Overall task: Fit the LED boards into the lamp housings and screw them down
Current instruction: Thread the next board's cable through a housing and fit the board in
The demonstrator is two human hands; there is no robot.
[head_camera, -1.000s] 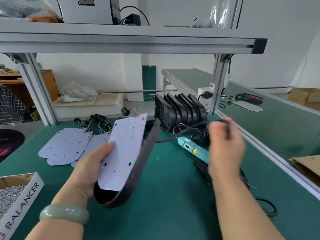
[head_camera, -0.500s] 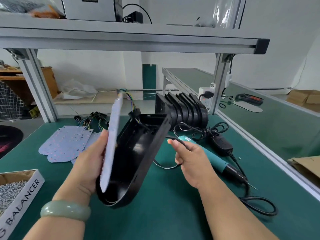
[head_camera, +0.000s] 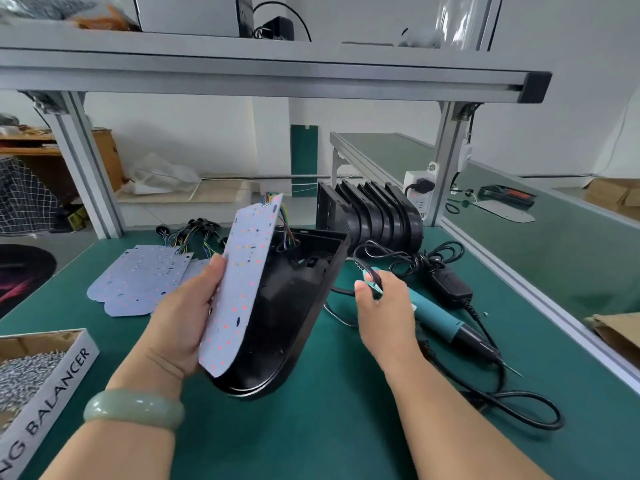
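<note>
My left hand (head_camera: 180,317) grips LED board (head_camera: 242,289) and lamp housing (head_camera: 294,306) together; my right hand (head_camera: 384,306) pinches the screwdriver cord (head_camera: 370,269). I'd clear it rightward, then seat the board.

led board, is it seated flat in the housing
No, the LED board stands tilted away from the housing, open at the top.
</note>
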